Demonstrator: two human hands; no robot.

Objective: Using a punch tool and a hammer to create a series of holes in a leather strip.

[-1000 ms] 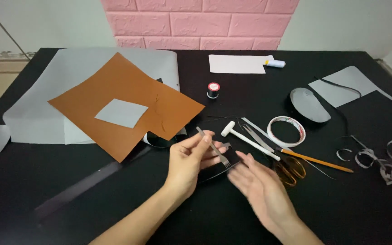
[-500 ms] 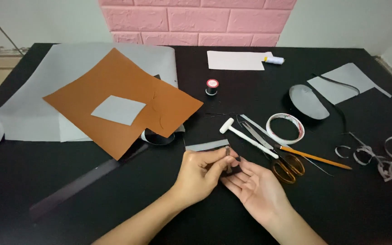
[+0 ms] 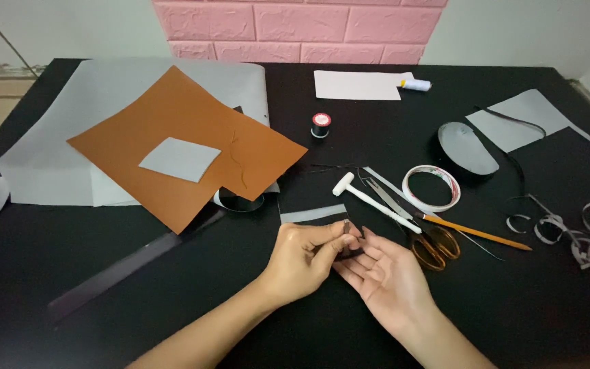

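A small black piece with a grey upper edge (image 3: pixel 312 217) was observed low in the middle of the black surface (image 3: pixel 104 328), held between both hands. The left hand (image 3: pixel 302 256) was seen curled, its thumb and forefinger pressed together and pinching the lower right corner of the piece. The right hand (image 3: pixel 384 273) was held palm up just beside it, fingers (image 3: pixel 370 240) loosely spread and touching the same corner from below; whether they gripped it could not be told.

Just right of the hands, orange-handled scissors (image 3: pixel 431 242) were noted lying flat, with a white-handled tool (image 3: pixel 373 198) and an orange pencil (image 3: pixel 476 234) touching or crossing them. A roll of white tape (image 3: pixel 431 188) lay near, beyond the pencil. A grey oval sole-shaped piece (image 3: pixel 469 147) was recorded further right, and curled grey strips (image 3: pixel 582 236) lay at the right edge.

To the left, a brown sheet (image 3: pixel 172 147) was seen spread over larger grey sheets (image 3: pixel 56 157), with a small grey square (image 3: pixel 180 158) resting on it. A dark ruler (image 3: pixel 138 263) lay diagonally below the brown sheet. A small spool of black thread (image 3: pixel 320 124) stood upright near the middle, and a white paper (image 3: pixel 360 85) with a small white tube (image 3: pixel 414 85) beside it lay at the far edge.
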